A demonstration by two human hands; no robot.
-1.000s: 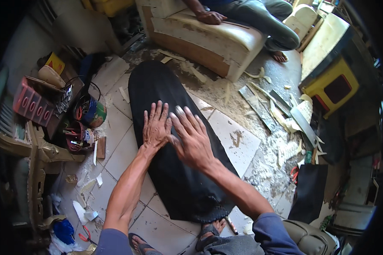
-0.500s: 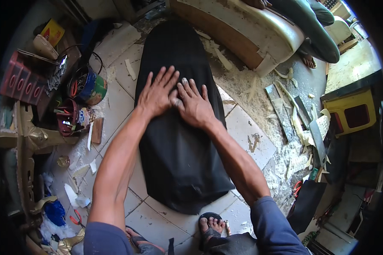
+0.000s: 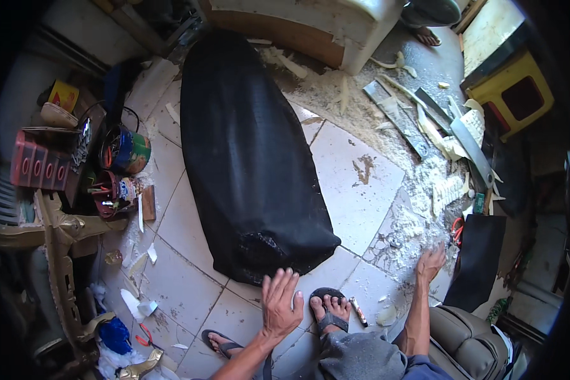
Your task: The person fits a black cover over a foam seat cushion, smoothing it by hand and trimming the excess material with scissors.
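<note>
Two bare hands are yours in this head view, and neither one grips anything. Your left hand lies flat with the fingers spread and straight, their tips reaching the near, lower edge of the long black textured seat cover; whether they press on the fabric or on the tile just beside it is hard to tell. Your right hand is well apart from the cover, off its lower right corner, palm down and fingers loosely open on the dusty white tiled floor, among pale foam crumbs.

That cover lies flat on the floor as a long oval. Its long axis runs from the upper left, where the narrower end points toward the cream upholstered sofa base, down to the broader end nearest you, tilted slightly to the right.

Just below the cover's near end, your foot in a black sandal stands on the tile, with a small cylindrical lighter beside it. Left of the cover sit a green and blue paint tin and a red plastic drawer box. Far to the cover's upper right stands a yellow plastic stool.
</note>
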